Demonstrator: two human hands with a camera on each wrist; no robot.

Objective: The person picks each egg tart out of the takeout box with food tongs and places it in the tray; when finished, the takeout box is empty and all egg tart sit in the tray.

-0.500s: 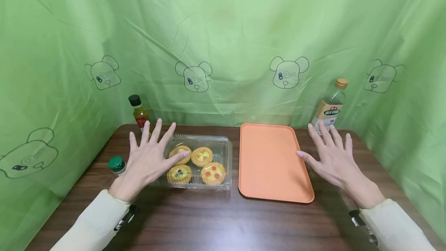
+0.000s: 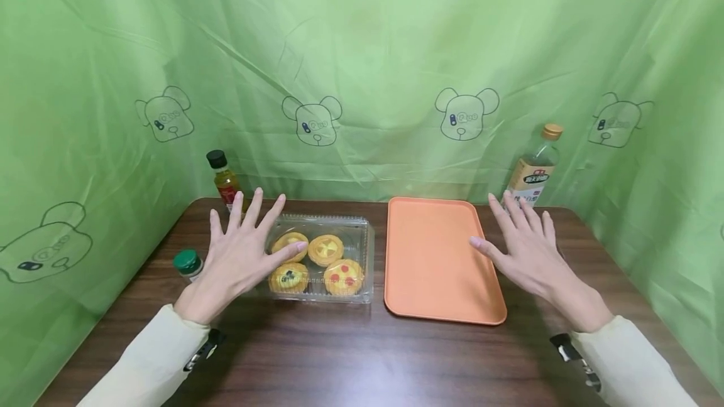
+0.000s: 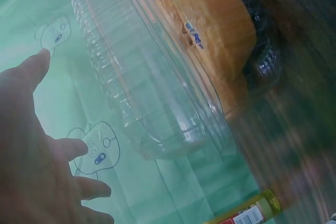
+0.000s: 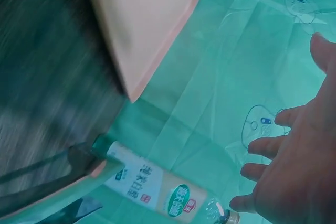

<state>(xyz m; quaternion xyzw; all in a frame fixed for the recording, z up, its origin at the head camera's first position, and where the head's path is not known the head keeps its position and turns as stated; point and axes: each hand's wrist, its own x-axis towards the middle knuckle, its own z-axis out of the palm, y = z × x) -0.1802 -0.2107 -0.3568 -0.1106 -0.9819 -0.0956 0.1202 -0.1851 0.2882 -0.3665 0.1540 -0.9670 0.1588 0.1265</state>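
Note:
My left hand [image 2: 240, 256], fingers spread and straight, hovers over the left side of a clear plastic clamshell box [image 2: 362, 237]. Several egg tarts lie inside that box; one is dotted with red [image 2: 344, 277] and another has a dark topping [image 2: 289, 277]. In the left wrist view the box's transparent lid [image 3: 152, 87] and a tart's side [image 3: 220, 30] show beside the hand. Over the right edge of an orange tray [image 2: 441, 256] hangs my right hand [image 2: 532, 259], its fingers extended and holding nothing. The right wrist view shows the tray's corner [image 4: 142, 40] apart from the fingers.
A glass bottle with a tan cap [image 2: 534, 171] stands at the back right, partly behind the right hand. At the back left is a black-capped bottle of yellow liquid [image 2: 226, 184]. A green-capped jar [image 2: 188, 264] sits left of the left forearm. Green cloth [image 2: 367, 49] surrounds the table.
My right hand has moved slightly left, closer over the tray. The left hand keeps nearly the same place, and the whole head view has shifted a little.

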